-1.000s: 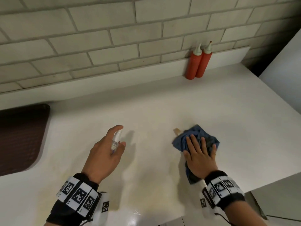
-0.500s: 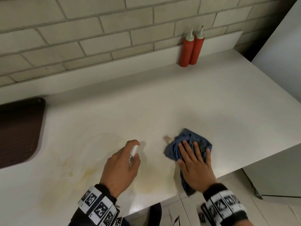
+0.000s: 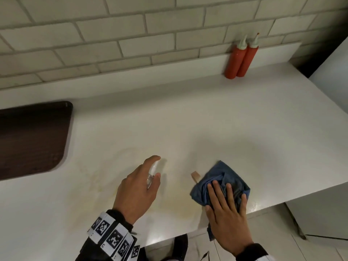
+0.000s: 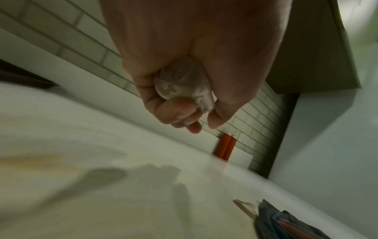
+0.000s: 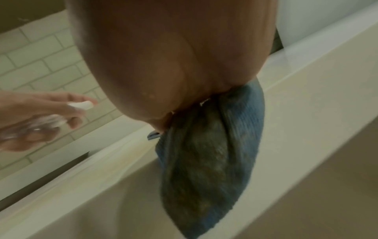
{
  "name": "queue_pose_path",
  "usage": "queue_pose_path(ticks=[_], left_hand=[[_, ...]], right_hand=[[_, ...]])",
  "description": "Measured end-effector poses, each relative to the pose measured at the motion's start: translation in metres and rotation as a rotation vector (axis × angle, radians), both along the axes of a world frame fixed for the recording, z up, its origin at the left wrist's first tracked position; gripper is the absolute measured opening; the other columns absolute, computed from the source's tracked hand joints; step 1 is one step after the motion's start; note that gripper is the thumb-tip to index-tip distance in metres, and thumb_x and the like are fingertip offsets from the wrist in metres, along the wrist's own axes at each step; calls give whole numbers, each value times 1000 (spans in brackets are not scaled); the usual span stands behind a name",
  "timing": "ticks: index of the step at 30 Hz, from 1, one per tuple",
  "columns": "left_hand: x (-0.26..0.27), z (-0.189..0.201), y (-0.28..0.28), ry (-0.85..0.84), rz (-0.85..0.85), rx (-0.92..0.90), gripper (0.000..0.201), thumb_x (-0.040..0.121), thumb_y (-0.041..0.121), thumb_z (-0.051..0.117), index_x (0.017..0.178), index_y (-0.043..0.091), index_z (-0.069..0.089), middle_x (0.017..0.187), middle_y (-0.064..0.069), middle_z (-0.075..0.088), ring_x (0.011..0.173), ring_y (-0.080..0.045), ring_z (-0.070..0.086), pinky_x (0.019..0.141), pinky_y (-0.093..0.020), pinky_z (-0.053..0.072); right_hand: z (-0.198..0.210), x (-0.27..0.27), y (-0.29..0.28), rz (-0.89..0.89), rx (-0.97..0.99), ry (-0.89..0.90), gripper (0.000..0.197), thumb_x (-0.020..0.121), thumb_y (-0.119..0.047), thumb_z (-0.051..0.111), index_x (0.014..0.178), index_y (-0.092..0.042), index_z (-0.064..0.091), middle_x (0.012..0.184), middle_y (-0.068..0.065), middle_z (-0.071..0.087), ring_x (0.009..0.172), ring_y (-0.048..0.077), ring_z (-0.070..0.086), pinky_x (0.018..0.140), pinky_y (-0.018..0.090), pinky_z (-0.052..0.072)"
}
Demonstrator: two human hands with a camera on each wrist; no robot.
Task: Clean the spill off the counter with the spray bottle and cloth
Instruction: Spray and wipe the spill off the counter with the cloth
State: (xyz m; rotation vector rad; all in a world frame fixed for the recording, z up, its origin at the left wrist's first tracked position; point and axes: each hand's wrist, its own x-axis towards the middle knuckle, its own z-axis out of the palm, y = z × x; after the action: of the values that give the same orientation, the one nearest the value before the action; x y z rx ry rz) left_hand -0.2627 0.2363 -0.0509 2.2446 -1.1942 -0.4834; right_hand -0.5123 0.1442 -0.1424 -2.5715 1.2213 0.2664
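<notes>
My left hand (image 3: 157,166) grips a small clear spray bottle (image 3: 150,178) with a white nozzle, index finger on top, above the white counter (image 3: 207,119). In the left wrist view the bottle's round base (image 4: 182,82) sits inside curled fingers. A pale yellowish spill (image 3: 105,178) smears the counter under and left of that hand. My right hand (image 3: 224,202) presses flat, fingers straight, on a crumpled blue cloth (image 3: 224,176) at the counter's front edge. Part of the cloth (image 5: 210,153) hangs down over the edge.
Two red squeeze bottles (image 3: 241,57) stand against the tiled backsplash at the back right. A dark brown tray (image 3: 32,140) lies at the left. A white appliance (image 3: 331,63) borders the counter on the right. The front edge runs just below both hands.
My left hand with the spray bottle has come right, closer to the cloth and the front edge. The right hand stays flat on the cloth. The head view has shifted.
</notes>
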Motion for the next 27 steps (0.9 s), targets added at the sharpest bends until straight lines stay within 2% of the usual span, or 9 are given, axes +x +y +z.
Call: queue_pose_path(ticks=[3,6,8,12,16,19,20,23,27], left_hand=[[18,-2,18,30,43,-14,41,95,38,56,132,49,43,75,14,59,65,-6,58,61,-22,42],[38,-4,36,47,87,-32,41,94,38,57,131,48,44,73,15,58,64,-5,57,59,-21,39],[52,-3,48,56,111,-43,40,95,38,56,132,48,44,70,15,56,61,-4,55,60,-23,39],[79,-2,72,77,166,-70,40,95,39,56,132,48,44,69,13,57,62,-6,57,60,-21,40],[107,-4,92,87,203,-89,41,94,40,56,133,48,43,70,14,59,68,-5,59,60,-15,39],[126,-4,108,100,219,-102,41,95,41,55,133,49,42,70,17,57,72,-2,59,63,-22,42],[133,-4,114,109,231,-106,41,95,41,55,133,49,42,70,17,57,71,-1,59,65,-25,44],[154,-6,133,119,268,-102,40,95,43,54,133,49,42,66,16,55,64,-2,58,67,-31,45],[177,-8,156,102,307,-92,40,96,42,53,135,45,44,58,15,52,62,-8,54,70,-35,49]], right_hand=[[4,33,-22,10,41,17,62,98,-50,5,151,-24,23,158,-3,22,144,33,18,110,61,6],[4,88,-65,8,70,33,61,94,-54,-2,151,-31,-8,160,-10,-11,147,25,-12,112,59,-14],[4,131,-91,-33,101,55,58,98,-50,7,150,-33,-12,158,-12,-19,145,24,-20,111,61,-15],[9,195,-81,-1,128,90,58,100,-48,10,151,-32,-12,159,-12,-19,145,25,-19,111,62,-14],[7,212,-10,150,123,43,71,86,-55,-7,152,-30,-7,158,-11,-16,145,25,-18,110,58,-19],[7,222,29,219,57,50,66,93,-53,10,152,-26,15,159,-7,10,146,30,7,111,57,-9],[7,232,28,219,47,56,66,92,-53,9,152,-26,15,159,-8,9,146,30,9,111,58,-8],[4,280,2,205,74,92,66,90,-55,-3,152,-31,-7,156,-13,-18,146,25,-14,111,59,-15],[8,358,-9,202,106,96,58,100,-46,13,152,-31,-7,160,-11,-15,146,25,-16,112,61,-12]])
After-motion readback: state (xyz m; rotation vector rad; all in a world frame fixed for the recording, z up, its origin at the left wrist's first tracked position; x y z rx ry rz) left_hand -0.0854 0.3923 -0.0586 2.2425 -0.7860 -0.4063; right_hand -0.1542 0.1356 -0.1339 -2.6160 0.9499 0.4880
